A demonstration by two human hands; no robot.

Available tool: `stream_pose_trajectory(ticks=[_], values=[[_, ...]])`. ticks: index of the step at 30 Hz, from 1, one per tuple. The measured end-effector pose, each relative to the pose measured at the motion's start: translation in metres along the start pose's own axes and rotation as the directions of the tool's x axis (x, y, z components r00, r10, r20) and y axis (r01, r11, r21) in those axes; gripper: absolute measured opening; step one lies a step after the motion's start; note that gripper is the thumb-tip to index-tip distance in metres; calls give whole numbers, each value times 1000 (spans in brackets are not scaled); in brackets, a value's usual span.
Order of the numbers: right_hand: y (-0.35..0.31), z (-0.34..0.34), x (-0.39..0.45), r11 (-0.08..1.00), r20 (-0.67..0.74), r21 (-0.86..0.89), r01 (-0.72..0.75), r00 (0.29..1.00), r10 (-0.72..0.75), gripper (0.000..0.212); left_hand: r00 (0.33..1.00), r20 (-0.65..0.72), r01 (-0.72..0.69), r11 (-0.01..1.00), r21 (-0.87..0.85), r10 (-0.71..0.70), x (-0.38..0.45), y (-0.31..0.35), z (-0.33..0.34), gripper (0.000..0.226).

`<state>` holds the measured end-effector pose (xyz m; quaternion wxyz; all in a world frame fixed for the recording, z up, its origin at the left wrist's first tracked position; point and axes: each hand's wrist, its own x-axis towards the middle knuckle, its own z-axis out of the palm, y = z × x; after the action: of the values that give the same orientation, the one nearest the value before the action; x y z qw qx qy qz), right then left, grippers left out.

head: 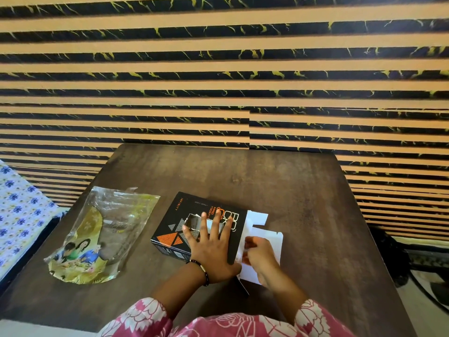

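Pressing flat with straight fingers, the left grip [213, 246] pinned the black body spray box [179, 215] at the near middle of the counter [267, 181], steadying it while the right grip [262, 255] pinched its white end flap [277, 239], apparently to open it.

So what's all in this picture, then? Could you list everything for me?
body spray box: one, black with orange triangles, lying flat mid-table
box flaps: a few, white, folded open at the box's right end
plastic bag: one, clear with yellow-green print, on the table left of the box
table: one, dark brown wood, under everything
wall panelling: one, black and tan stripes, behind the table
floral cloth: one, white with blue flowers, far left edge
bead bracelet: one, black, on the left wrist
sleeves: two, pink with white flowers, bottom of view
left hand: one, pressed flat on the box, fingers spread
right hand: one, at the white flaps, fingers curled; grip blurred
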<state>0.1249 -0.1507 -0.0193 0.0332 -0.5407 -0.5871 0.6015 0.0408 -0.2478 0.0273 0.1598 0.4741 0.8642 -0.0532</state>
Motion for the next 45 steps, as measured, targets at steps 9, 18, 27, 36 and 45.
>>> stream_pose_trajectory(ticks=[9,18,27,36,45], values=[[-1,-13,-6,909,368,392,-142,930,-13,39,999,-34,13,1000,-9,-14,-2,1,4,108],[-2,-36,16,922,-112,325,208,977,-181,55,998,-25,-62,998,-24,61,2,-6,4,142],[31,-28,0,886,162,-243,396,917,-365,43,946,-148,-267,953,142,287,6,2,5,99],[41,-32,2,819,219,-244,519,853,-474,43,937,-124,-297,932,207,326,26,21,-2,83],[49,-39,-6,861,-309,-345,375,820,-481,37,966,-62,-240,958,155,252,28,24,1,74]])
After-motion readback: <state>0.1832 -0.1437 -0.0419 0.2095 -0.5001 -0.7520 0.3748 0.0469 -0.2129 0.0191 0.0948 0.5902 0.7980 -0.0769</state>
